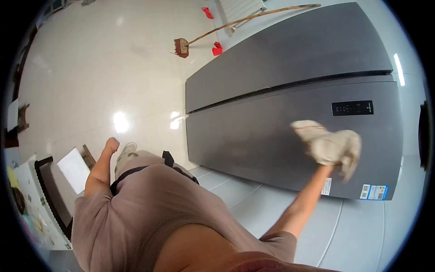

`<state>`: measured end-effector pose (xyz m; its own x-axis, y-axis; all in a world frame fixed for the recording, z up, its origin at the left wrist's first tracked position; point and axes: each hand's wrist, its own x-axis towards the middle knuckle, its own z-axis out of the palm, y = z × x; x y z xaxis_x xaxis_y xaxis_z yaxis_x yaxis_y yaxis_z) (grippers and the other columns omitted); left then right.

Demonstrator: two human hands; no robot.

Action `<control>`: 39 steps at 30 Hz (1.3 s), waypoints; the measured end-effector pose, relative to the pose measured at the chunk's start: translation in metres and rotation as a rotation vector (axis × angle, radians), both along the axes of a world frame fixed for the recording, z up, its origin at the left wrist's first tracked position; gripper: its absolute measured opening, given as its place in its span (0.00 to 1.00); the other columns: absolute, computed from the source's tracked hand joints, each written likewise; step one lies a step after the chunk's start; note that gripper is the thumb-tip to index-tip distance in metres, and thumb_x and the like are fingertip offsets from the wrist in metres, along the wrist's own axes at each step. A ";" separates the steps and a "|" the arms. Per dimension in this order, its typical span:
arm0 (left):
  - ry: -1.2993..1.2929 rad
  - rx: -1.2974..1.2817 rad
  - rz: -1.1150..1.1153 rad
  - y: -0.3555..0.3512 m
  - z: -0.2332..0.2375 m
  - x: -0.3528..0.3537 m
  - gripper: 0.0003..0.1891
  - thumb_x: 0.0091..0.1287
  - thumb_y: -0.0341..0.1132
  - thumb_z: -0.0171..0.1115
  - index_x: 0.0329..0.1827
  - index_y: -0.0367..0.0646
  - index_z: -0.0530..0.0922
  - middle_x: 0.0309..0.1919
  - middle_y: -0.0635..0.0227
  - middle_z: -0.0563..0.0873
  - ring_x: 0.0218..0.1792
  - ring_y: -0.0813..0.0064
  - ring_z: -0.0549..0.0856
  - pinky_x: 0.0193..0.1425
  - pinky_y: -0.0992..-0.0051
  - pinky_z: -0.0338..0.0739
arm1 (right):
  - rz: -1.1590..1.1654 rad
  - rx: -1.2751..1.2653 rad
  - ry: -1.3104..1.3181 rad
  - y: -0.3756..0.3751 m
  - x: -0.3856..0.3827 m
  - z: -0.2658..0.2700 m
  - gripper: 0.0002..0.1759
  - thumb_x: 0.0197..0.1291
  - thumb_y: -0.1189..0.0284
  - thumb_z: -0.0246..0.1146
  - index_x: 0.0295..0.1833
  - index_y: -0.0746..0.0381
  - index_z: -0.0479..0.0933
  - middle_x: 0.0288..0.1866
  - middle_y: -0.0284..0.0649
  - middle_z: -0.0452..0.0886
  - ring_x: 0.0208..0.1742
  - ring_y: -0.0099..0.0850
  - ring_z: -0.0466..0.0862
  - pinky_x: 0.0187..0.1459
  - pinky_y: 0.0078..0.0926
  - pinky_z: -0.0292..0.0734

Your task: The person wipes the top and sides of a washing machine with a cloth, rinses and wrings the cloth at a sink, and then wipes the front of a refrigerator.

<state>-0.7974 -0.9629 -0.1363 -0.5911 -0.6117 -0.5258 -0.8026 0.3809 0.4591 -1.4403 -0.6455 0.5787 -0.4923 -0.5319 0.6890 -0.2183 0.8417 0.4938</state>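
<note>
A beige cloth [333, 147] covers my right hand [327, 158], which holds it against the grey fridge door [258, 131]. Motion blurs the cloth, and its folds hide my fingers. Part of the cloth fans out across the door below the black control panel [352, 108]. My left hand [112, 144] hangs low beside my leg, away from the fridge. Its fingers look curled in, with nothing visible in them.
A broom [181, 47] with a long wooden handle leans near a white radiator [238, 11]. Red items [217, 48] lie by the wall. On the left are a stool with a white top [74, 170] and a patterned table cover [47, 204]. Stickers [374, 191] mark the fridge door.
</note>
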 end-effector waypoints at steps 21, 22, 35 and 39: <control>0.083 0.345 0.937 0.006 0.019 0.095 0.11 0.54 0.28 0.46 0.31 0.31 0.76 0.17 0.52 0.78 0.15 0.60 0.79 0.17 0.65 0.72 | 0.188 -0.212 0.400 -0.142 0.009 0.244 0.04 0.52 0.72 0.50 0.29 0.59 0.69 0.22 0.35 0.70 0.23 0.22 0.70 0.22 0.19 0.59; 0.099 0.332 0.903 0.003 0.028 0.090 0.11 0.54 0.29 0.46 0.31 0.31 0.76 0.16 0.53 0.78 0.15 0.60 0.79 0.17 0.65 0.72 | 0.214 -0.199 0.389 -0.154 0.003 0.237 0.04 0.52 0.72 0.50 0.30 0.60 0.69 0.22 0.35 0.70 0.23 0.22 0.70 0.23 0.19 0.59; -0.082 0.256 0.732 -0.052 0.098 0.113 0.13 0.49 0.29 0.51 0.35 0.32 0.80 0.31 0.46 0.83 0.36 0.55 0.83 0.41 0.66 0.76 | 0.216 0.226 -0.457 -0.158 -0.043 -0.215 0.05 0.53 0.72 0.50 0.34 0.61 0.69 0.28 0.38 0.70 0.28 0.26 0.71 0.28 0.21 0.60; -0.056 0.087 0.611 -0.053 0.050 0.145 0.12 0.54 0.29 0.52 0.36 0.28 0.77 0.23 0.53 0.81 0.24 0.66 0.82 0.24 0.69 0.75 | 0.167 0.258 -0.561 -0.108 -0.001 -0.276 0.06 0.54 0.72 0.50 0.35 0.61 0.69 0.29 0.39 0.70 0.29 0.27 0.71 0.29 0.22 0.61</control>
